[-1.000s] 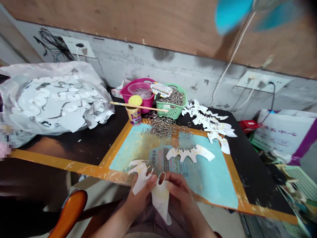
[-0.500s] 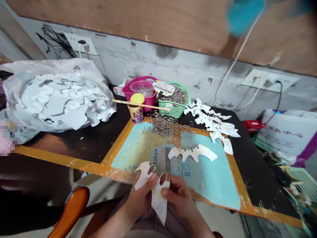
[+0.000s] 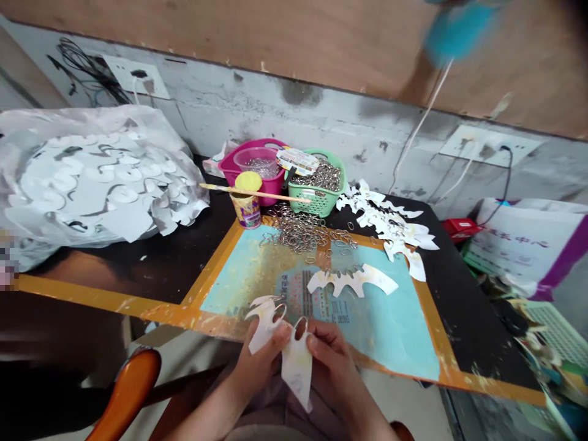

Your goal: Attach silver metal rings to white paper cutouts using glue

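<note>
My left hand and my right hand both pinch a white bat-shaped paper cutout at the table's near edge. Metal rings are hooked through the cutout's top. A second bat cutout with rings lies flat on the blue mat just beyond my hands. A loose heap of metal rings sits at the mat's far edge.
A green basket of rings, a pink basket, a cup with a stick across it, a pile of cutouts, and a big plastic bag of cutouts stand on the table. An orange chair part is below left.
My hands stay closed on the cutout and barely shift; the cutout is tilted slightly differently. The view has drifted a little.
</note>
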Tool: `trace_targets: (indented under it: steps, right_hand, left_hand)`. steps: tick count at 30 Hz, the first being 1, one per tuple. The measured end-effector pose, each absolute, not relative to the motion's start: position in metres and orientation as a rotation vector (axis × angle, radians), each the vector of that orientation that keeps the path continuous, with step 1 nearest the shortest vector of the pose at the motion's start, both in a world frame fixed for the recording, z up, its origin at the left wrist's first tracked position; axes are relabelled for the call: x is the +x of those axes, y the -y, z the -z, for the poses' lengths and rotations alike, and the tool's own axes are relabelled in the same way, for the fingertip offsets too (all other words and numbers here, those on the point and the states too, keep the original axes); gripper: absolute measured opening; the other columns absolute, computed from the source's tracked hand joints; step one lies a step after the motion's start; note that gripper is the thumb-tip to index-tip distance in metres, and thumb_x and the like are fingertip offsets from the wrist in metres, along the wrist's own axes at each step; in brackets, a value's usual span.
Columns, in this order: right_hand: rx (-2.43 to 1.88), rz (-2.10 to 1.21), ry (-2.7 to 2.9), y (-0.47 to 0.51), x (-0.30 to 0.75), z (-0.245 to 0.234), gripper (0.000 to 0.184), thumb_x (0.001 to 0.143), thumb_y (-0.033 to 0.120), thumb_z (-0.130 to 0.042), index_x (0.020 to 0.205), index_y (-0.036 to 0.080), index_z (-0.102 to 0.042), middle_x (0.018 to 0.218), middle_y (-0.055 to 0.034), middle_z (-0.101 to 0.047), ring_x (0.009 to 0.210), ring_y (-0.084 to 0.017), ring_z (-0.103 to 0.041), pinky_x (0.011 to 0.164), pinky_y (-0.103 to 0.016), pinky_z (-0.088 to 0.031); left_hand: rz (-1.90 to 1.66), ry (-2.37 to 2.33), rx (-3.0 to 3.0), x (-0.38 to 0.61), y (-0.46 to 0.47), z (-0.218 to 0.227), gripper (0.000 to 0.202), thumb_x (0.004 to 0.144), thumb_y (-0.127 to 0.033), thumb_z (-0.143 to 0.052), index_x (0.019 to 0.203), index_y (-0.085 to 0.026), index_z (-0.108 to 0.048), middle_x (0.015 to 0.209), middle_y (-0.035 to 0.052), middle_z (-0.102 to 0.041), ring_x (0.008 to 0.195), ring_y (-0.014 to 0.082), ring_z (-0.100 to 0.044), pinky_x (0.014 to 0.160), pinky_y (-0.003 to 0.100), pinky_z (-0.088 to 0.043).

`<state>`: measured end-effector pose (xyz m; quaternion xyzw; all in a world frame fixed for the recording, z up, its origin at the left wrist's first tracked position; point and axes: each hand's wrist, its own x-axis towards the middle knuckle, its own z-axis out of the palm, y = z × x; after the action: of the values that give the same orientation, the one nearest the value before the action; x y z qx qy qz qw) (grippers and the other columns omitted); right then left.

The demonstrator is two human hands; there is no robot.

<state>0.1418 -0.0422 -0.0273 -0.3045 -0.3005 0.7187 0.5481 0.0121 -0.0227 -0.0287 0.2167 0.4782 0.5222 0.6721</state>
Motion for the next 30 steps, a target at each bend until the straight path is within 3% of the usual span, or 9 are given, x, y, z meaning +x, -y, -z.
trace_targets:
  steps: [3, 6, 9, 12, 17, 20, 23, 26, 30]
  right_hand:
    - [-0.880, -1.478, 0.939, 0.039, 0.154, 0.017, 0.033, 0.085, 0.054, -0.071, 0.095, 0.022, -0.068, 0.077, -0.0008, -0.053, 0.064, -0.015, -0.046, 0.056, -0.025, -0.038]
    - [-1.090, -1.051, 1.289, 0.038, 0.160, 0.001, 0.021, 0.089, 0.029, -0.071, 0.109, 0.027, -0.068, 0.098, -0.0035, -0.057, 0.086, -0.017, -0.053, 0.072, -0.026, -0.044]
    - [-1.127, -0.885, 1.467, 0.037, 0.158, -0.008, 0.011, 0.090, 0.019, -0.066, 0.097, 0.025, -0.072, 0.099, -0.0032, -0.056, 0.092, -0.017, -0.054, 0.081, -0.028, -0.043]
    - [-1.080, -0.996, 1.292, 0.033, 0.152, -0.005, 0.011, 0.091, 0.023, -0.066, 0.080, 0.022, -0.069, 0.091, -0.0017, -0.054, 0.086, -0.016, -0.054, 0.076, -0.027, -0.042]
    - [-1.001, -1.180, 0.684, 0.024, 0.154, 0.006, 0.035, 0.095, 0.041, -0.061, 0.069, 0.021, -0.053, 0.072, 0.0025, -0.045, 0.060, -0.012, -0.040, 0.054, -0.024, -0.036]
    - [-1.059, -1.085, 0.817, 0.026, 0.162, 0.008, 0.045, 0.097, 0.048, -0.057, 0.062, 0.020, -0.050, 0.068, 0.0012, -0.047, 0.061, -0.013, -0.041, 0.054, -0.025, -0.035]
    - [-1.156, -1.242, 1.074, 0.034, 0.164, 0.009, 0.034, 0.092, 0.046, -0.066, 0.072, 0.019, -0.059, 0.065, 0.0025, -0.047, 0.059, -0.012, -0.040, 0.052, -0.023, -0.032]
    - [-1.136, -1.375, 1.106, 0.039, 0.159, 0.011, 0.032, 0.090, 0.044, -0.069, 0.073, 0.019, -0.056, 0.062, 0.0050, -0.042, 0.056, -0.010, -0.032, 0.049, -0.022, -0.025]
    - [-1.038, -1.438, 1.063, 0.040, 0.155, 0.010, 0.039, 0.088, 0.044, -0.072, 0.067, 0.019, -0.052, 0.063, 0.0038, -0.045, 0.058, -0.010, -0.033, 0.051, -0.022, -0.026]
  left_hand:
    - [-1.155, -1.189, 0.580, 0.009, 0.022, 0.032, 0.042, 0.057, -0.044, -0.089, 0.075, -0.018, -0.063, 0.061, -0.0028, -0.062, 0.054, 0.0143, -0.056, 0.052, 0.025, -0.048]
    - [-1.153, -1.267, 0.850, 0.007, 0.020, 0.032, 0.034, 0.059, -0.042, -0.088, 0.071, -0.019, -0.067, 0.062, -0.0008, -0.063, 0.057, 0.0170, -0.057, 0.052, 0.026, -0.047]
    - [-1.155, -1.225, 1.152, 0.007, 0.018, 0.027, 0.029, 0.068, -0.039, -0.082, 0.058, -0.020, -0.063, 0.054, -0.0014, -0.056, 0.051, 0.0144, -0.049, 0.048, 0.025, -0.039]
    - [-1.141, -1.193, 1.334, 0.009, 0.016, 0.021, 0.037, 0.075, -0.036, -0.076, 0.048, -0.019, -0.056, 0.048, -0.0020, -0.049, 0.048, 0.0122, -0.042, 0.048, 0.025, -0.035]
    - [-1.159, -1.248, 1.272, 0.008, 0.013, 0.021, 0.032, 0.074, -0.038, -0.076, 0.053, -0.017, -0.063, 0.050, -0.0009, -0.053, 0.049, 0.0124, -0.044, 0.048, 0.024, -0.037]
    - [-1.157, -1.302, 1.118, 0.007, 0.013, 0.027, 0.032, 0.070, -0.038, -0.079, 0.054, -0.016, -0.063, 0.051, -0.0013, -0.053, 0.049, 0.0113, -0.045, 0.046, 0.022, -0.036]
    - [-1.158, -1.279, 1.000, 0.007, 0.014, 0.036, 0.033, 0.068, -0.041, -0.082, 0.058, -0.015, -0.064, 0.053, -0.0015, -0.054, 0.050, 0.0106, -0.046, 0.046, 0.021, -0.038]
    - [-1.197, -1.203, 0.821, 0.008, 0.019, 0.047, 0.037, 0.062, -0.045, -0.087, 0.072, -0.015, -0.067, 0.059, -0.0017, -0.059, 0.052, 0.0114, -0.051, 0.048, 0.021, -0.043]
    - [-1.238, -0.964, 0.649, 0.007, 0.026, 0.058, 0.067, 0.050, -0.053, -0.093, 0.101, -0.019, -0.066, 0.077, 0.0008, -0.067, 0.062, 0.0159, -0.060, 0.055, 0.025, -0.051]
